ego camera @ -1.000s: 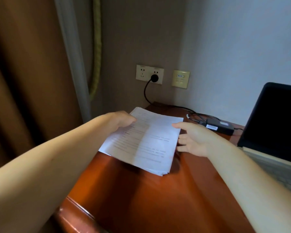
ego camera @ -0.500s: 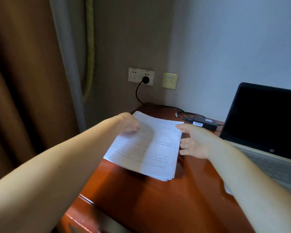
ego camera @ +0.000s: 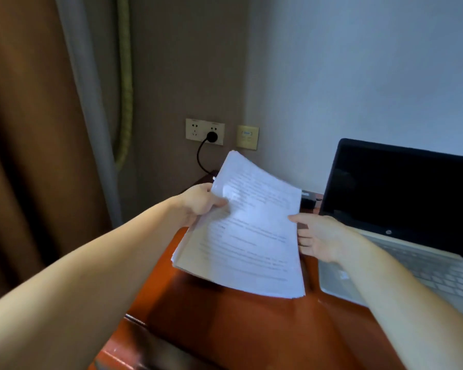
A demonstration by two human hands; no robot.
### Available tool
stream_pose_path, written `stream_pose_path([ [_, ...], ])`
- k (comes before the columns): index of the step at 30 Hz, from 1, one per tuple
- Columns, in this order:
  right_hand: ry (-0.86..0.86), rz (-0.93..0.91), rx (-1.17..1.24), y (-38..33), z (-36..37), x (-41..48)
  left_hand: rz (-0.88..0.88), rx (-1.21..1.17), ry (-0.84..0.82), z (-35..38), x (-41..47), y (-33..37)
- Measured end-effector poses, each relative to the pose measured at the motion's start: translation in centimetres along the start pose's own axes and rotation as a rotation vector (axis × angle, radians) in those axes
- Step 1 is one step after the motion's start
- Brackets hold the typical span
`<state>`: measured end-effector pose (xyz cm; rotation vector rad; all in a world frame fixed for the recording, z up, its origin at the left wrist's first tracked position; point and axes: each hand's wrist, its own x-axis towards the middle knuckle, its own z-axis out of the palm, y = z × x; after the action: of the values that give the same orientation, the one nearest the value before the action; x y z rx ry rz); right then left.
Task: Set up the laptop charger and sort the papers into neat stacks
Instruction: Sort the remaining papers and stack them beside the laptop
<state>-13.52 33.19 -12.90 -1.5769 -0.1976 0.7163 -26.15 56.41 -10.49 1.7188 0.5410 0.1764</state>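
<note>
A stack of printed white papers (ego camera: 249, 236) is lifted and tilted above the reddish wooden desk (ego camera: 225, 329). My left hand (ego camera: 198, 204) pinches its left edge, thumb on top. My right hand (ego camera: 318, 236) holds the right edge, thumb on top and fingers underneath. The black charger brick (ego camera: 309, 200) lies behind the papers, mostly hidden. Its black plug (ego camera: 211, 136) sits in the wall socket (ego camera: 205, 131), and the cable hangs down behind the papers. The open laptop (ego camera: 401, 209) with a dark screen stands at the right.
A brown curtain (ego camera: 32, 156) hangs at the left next to a grey pole. A second wall plate (ego camera: 247, 137) is beside the socket. The desk's left edge and near corner run close under my left forearm.
The papers lay on the desk with my hands at their edges; now both hands have raised them, far end tilted up. The view has shifted, showing more of the laptop.
</note>
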Motion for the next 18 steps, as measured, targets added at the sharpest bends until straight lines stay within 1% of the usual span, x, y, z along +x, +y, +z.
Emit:
stream_pose_path([
  [3, -0.028, -0.089, 0.066, -1.3, -1.2, -0.3, 0.151, -0.196, -0.163, 0.2, -0.9, 0.6],
  [5, -0.074, -0.198, 0.117, -2.8, -1.5, -0.4, 0.247, -0.205, -0.185, 0.7, -1.3, 1.4],
  [8, 0.033, -0.432, 0.078, -5.6, -0.9, -1.1, 0.409, -0.194, -0.054, 1.5, -1.0, 3.1],
  [11, 0.146, -0.629, 0.003, -7.7, 0.1, -1.8, 0.552, -0.172, 0.034, 1.8, -0.7, 4.9],
  [15, 0.210, -0.699, -0.023, -7.3, 0.4, -1.8, 0.580, -0.205, 0.219, 2.2, -0.1, 4.4],
  [18, 0.229, -0.684, -0.047, -6.0, 0.4, -1.2, 0.557, -0.121, 0.296, 2.4, 0.6, 2.9],
])
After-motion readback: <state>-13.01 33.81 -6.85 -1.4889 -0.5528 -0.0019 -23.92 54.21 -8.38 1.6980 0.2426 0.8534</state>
